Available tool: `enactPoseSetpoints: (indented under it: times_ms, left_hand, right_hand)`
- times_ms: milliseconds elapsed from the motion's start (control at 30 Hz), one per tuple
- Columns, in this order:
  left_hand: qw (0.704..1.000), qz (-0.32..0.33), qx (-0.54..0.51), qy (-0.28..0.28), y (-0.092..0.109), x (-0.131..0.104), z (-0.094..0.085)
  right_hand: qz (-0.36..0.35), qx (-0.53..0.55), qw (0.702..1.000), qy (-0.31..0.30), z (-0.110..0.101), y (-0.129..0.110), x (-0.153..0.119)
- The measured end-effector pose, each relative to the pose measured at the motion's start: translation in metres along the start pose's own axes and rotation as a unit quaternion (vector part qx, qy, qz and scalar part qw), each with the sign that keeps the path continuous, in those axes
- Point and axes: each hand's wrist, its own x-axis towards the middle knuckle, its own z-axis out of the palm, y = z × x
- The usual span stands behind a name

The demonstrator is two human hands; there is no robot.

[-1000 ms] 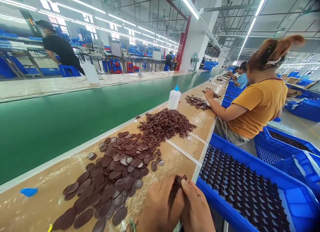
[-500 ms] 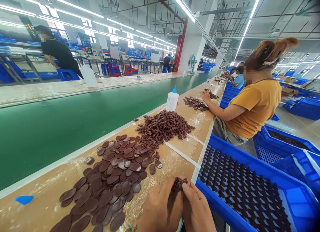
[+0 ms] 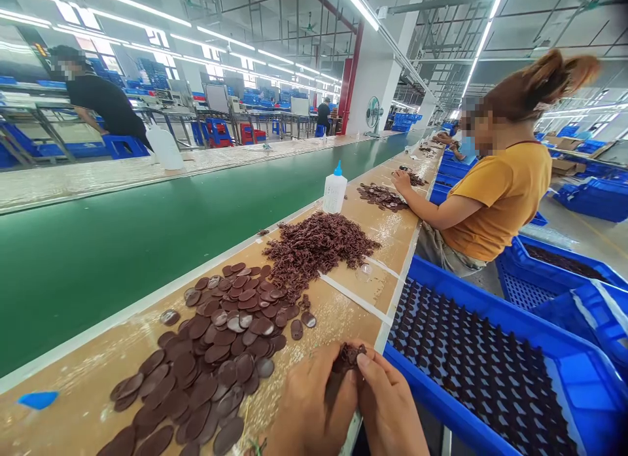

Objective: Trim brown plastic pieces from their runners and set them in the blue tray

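Note:
Close together at the bench's near edge, my left hand (image 3: 314, 397) and my right hand (image 3: 390, 394) are both closed on a small dark brown curly piece (image 3: 350, 355). Its lower part is hidden by my fingers. To the left of my hands spreads a heap of flat brown oval discs (image 3: 196, 371), some shiny. Behind the discs rises a pile of small brown curly pieces (image 3: 324, 246). A white bottle with a blue tip (image 3: 335, 192) stands upright just beyond that pile.
A green conveyor belt (image 3: 147, 246) runs along the bench's far side. At right, a blue tray (image 3: 481, 364) holds rows of dark brown pieces. A co-worker in a yellow shirt (image 3: 505, 194) sits farther along the bench. A blue scrap (image 3: 38, 400) lies at left.
The view has shifted slightly, so the bench things appear a little higher and farther left. My hands keep their hold on the brown piece with little visible movement.

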Motion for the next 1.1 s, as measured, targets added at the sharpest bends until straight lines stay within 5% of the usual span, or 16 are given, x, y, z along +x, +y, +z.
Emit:
enactPoseSetpoints:
  times_ms: [1100]
  left_hand:
    - [0.998,0.015,-0.058,0.008,0.001,0.003,-0.003]
  right_hand:
    - [0.008,-0.016,1.000,-0.019,0.007,-0.003,-0.006]
